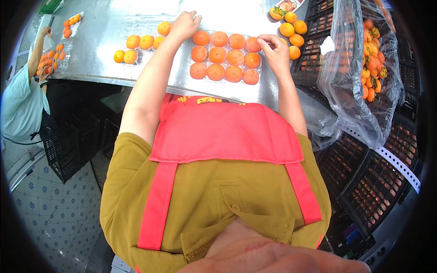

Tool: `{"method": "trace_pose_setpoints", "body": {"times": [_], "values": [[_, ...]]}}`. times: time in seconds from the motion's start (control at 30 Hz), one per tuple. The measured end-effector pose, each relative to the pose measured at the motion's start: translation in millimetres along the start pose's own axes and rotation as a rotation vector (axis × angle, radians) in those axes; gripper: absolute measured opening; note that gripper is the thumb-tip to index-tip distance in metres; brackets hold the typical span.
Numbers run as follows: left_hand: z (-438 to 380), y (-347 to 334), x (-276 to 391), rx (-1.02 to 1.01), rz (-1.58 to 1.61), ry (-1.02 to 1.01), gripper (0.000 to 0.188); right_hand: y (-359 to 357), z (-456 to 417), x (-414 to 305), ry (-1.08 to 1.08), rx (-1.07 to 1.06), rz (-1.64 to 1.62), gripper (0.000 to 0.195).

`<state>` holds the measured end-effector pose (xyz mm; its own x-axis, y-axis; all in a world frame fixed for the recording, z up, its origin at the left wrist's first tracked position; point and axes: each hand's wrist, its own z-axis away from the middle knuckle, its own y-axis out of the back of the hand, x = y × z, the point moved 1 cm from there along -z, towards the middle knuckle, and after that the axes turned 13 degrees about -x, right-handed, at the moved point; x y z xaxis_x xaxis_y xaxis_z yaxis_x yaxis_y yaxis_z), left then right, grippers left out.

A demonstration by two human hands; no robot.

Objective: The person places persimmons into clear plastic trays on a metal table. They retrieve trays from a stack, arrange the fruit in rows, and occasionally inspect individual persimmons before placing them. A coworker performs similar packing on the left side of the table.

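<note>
A clear plastic tray (225, 82) filled with rows of orange persimmons (217, 55) lies on the metal table in front of me. At the tray's upper right corner, the fingers of my right hand (276, 53) touch a persimmon (253, 44); whether they grip it I cannot tell. My left hand (185, 25) is above the tray's upper left corner, fingers curled, beside a yellower persimmon (164, 28); its palm side is hidden. More yellow-orange persimmons (146, 42) sit in clear trays to the left. Loose persimmons (287, 29), one with a green calyx, lie to the right.
At the right stands a crate lined with clear plastic (355, 112), holding persimmons, near black crates (372, 191). A co-worker (24, 99) handles persimmons at the table's far left. Black crates (68, 143) stand below the metal table's edge (92, 77).
</note>
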<state>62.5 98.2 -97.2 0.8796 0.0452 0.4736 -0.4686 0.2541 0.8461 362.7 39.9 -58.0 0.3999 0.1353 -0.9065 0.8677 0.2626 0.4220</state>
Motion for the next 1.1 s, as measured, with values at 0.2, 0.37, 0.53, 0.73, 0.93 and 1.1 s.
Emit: {"method": "trace_pose_setpoints", "body": {"times": [0.2, 0.37, 0.53, 0.73, 0.93, 1.1], "values": [[16, 10, 5, 0.058, 0.107, -0.039, 0.045, -9, -2, -20, 0.015, -0.027, 0.008, 0.016], [24, 18, 3, 0.035, 0.214, -0.064, 0.043, -23, -12, -47, -0.011, -0.140, -0.120, 0.016], [31, 25, 4, 0.012, 0.238, -0.049, 0.044, -51, -32, -53, 0.083, -0.300, -0.113, 0.019], [31, 21, 0, 0.011, 0.322, -0.082, 0.044, -96, -54, -58, 0.243, -0.403, 0.361, 0.029], [30, 12, -5, 0.037, 0.291, -0.114, 0.044, -125, -49, -53, 0.280, -0.274, 0.684, 0.024], [27, 7, -8, 0.039, 0.365, -0.118, 0.045, -120, -49, -63, 0.202, -0.373, 0.617, 0.023]]}}
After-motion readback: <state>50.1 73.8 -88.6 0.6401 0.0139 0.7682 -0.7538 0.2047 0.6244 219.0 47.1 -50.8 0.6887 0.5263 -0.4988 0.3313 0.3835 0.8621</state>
